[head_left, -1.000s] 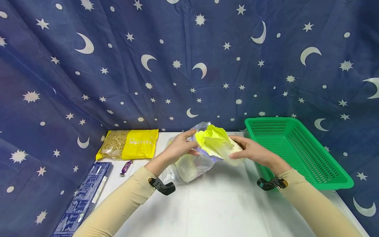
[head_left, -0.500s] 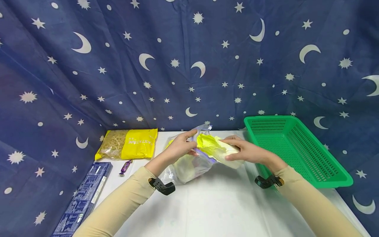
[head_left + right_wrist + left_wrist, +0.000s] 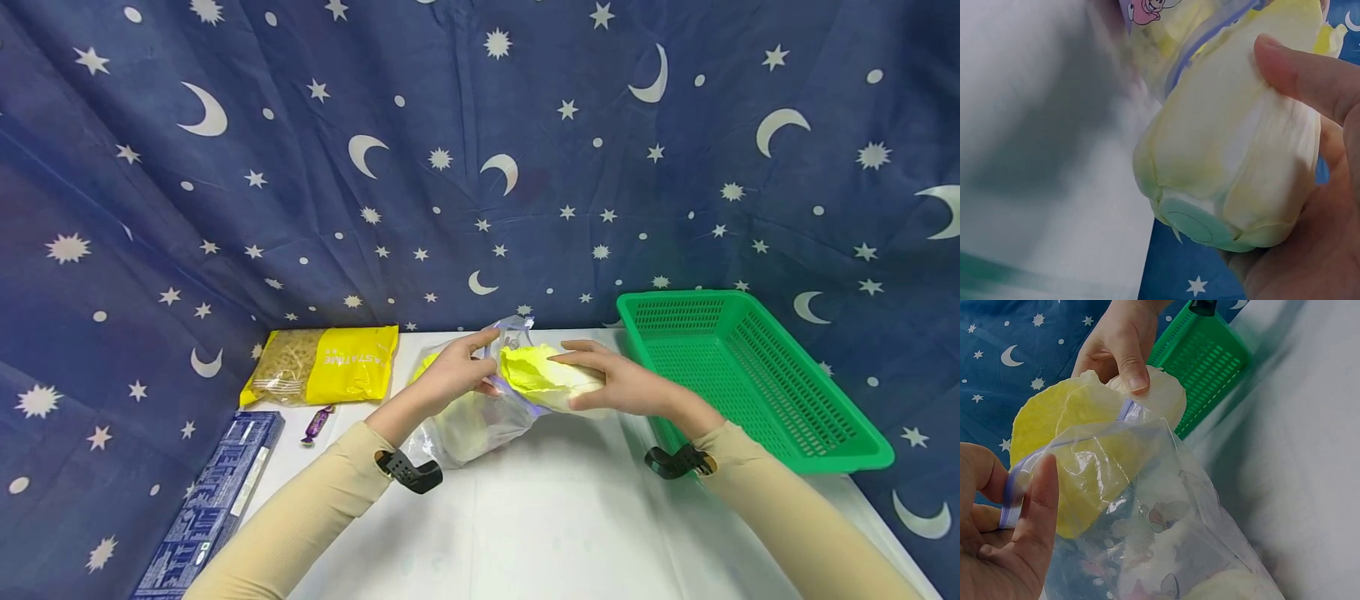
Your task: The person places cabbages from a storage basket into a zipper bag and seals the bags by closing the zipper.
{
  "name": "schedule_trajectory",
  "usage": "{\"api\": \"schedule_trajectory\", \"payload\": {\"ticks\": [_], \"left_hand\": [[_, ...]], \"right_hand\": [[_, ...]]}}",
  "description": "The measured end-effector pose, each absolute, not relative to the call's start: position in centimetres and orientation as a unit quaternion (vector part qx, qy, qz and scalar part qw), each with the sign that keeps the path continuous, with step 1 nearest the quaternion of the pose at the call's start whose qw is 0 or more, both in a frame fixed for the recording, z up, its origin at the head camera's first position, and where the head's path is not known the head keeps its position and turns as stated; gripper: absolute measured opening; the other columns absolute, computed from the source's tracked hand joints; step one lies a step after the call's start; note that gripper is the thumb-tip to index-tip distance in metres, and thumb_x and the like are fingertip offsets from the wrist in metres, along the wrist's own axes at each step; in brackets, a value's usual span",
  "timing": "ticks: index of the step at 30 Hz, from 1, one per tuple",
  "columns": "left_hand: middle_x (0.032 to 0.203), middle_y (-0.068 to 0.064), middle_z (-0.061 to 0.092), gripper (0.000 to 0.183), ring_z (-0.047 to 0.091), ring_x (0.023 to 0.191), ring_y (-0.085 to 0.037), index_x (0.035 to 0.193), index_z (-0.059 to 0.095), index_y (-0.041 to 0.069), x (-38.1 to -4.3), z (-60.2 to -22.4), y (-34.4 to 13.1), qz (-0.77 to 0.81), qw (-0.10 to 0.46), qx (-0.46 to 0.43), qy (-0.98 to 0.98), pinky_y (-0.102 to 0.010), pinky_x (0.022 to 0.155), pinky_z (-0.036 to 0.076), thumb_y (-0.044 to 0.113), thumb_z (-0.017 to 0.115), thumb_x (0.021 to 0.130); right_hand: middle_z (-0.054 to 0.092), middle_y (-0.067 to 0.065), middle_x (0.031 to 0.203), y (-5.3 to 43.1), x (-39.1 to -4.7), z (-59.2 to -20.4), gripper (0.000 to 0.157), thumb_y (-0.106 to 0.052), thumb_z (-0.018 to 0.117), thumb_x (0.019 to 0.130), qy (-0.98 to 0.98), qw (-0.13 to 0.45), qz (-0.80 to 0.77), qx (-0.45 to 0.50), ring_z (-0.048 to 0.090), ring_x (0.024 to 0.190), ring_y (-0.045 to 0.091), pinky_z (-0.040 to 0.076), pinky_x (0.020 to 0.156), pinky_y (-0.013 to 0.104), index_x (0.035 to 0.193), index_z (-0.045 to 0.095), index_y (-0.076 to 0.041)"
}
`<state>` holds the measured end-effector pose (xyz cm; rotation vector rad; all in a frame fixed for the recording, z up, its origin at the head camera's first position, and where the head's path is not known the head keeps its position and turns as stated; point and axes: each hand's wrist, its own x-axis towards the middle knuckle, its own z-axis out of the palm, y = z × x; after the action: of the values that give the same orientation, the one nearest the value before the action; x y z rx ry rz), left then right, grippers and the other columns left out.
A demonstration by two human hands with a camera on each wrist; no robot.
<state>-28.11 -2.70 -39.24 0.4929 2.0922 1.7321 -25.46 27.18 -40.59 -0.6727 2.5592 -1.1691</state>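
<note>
At the zip bag [image 3: 483,421], your left hand [image 3: 456,373] pinches its rim; your right hand [image 3: 633,385] grips the cabbage [image 3: 558,379] base-side, long axis leaf-end toward the opening.

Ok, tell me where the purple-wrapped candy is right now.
In the head view, the purple-wrapped candy lies on the white table at left, just below the yellow pasta bag and right of the blue box.

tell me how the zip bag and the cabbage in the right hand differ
The zip bag is see-through, with a purple strip along its mouth; the cabbage is opaque, yellow and whitish. The left hand pinches the zip bag's edge, while the right hand grips the cabbage. Both are hand-held.
</note>
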Motion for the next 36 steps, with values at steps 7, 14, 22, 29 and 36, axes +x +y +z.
{"api": "schedule_trajectory", "payload": {"ticks": [7, 14, 22, 29, 36], "left_hand": [[0.163, -0.014, 0.032, 0.073, 0.062, 0.069, -0.016, 0.159, 0.033, 0.002, -28.1, -39.2, -2.7, 0.616, 0.189, 0.175, 0.744, -0.030, 0.072, 0.063, -0.001, 0.050, 0.088], [0.164, -0.013, 0.032, 0.072, 0.064, 0.068, -0.018, 0.159, 0.034, 0.004, -28.0, -39.0, -2.8, 0.605, 0.195, 0.180, 0.751, -0.032, 0.073, 0.063, 0.000, 0.052, 0.090], [0.164, -0.010, 0.032, 0.071, 0.064, 0.068, -0.019, 0.158, 0.035, 0.003, -27.9, -38.9, -2.2, 0.590, 0.190, 0.193, 0.760, -0.033, 0.073, 0.063, -0.002, 0.051, 0.089], [0.164, -0.009, 0.033, 0.071, 0.062, 0.072, -0.019, 0.158, 0.037, 0.003, -27.8, -38.8, -1.8, 0.584, 0.182, 0.194, 0.767, -0.032, 0.071, 0.063, -0.002, 0.051, 0.089], [0.161, -0.008, 0.039, 0.071, 0.063, 0.064, -0.017, 0.158, 0.037, 0.005, -27.3, -39.4, -1.3, 0.585, 0.198, 0.206, 0.759, -0.031, 0.069, 0.062, -0.001, 0.052, 0.089]], "right_hand": [[0.054, 0.004, 0.143, 26.8, -25.0, -40.5, 0.068, -0.033, 0.080, 0.090, 0.874, 0.132, -0.408, -0.229, 0.056, 0.106, 0.027, 0.054, 0.086, 0.042, 0.151, 0.051, -0.026], [0.060, 0.001, 0.130, 26.0, -25.6, -40.2, 0.062, -0.034, 0.077, 0.091, 0.920, 0.090, -0.290, -0.247, 0.054, 0.105, 0.020, 0.051, 0.083, 0.038, 0.148, 0.057, -0.025], [0.063, -0.003, 0.117, 23.9, -26.0, -39.0, 0.059, -0.038, 0.077, 0.084, 0.955, 0.093, -0.134, -0.246, 0.055, 0.094, 0.017, 0.049, 0.074, 0.036, 0.141, 0.064, -0.026], [0.063, -0.003, 0.112, 22.6, -26.4, -38.3, 0.060, -0.039, 0.077, 0.079, 0.961, 0.098, -0.068, -0.248, 0.055, 0.091, 0.016, 0.049, 0.070, 0.036, 0.137, 0.067, -0.026], [0.067, 0.002, 0.116, 22.7, -26.9, -38.4, 0.063, -0.045, 0.077, 0.085, 0.956, 0.131, -0.204, -0.165, 0.061, 0.093, 0.020, 0.053, 0.079, 0.040, 0.139, 0.063, -0.017]]}}
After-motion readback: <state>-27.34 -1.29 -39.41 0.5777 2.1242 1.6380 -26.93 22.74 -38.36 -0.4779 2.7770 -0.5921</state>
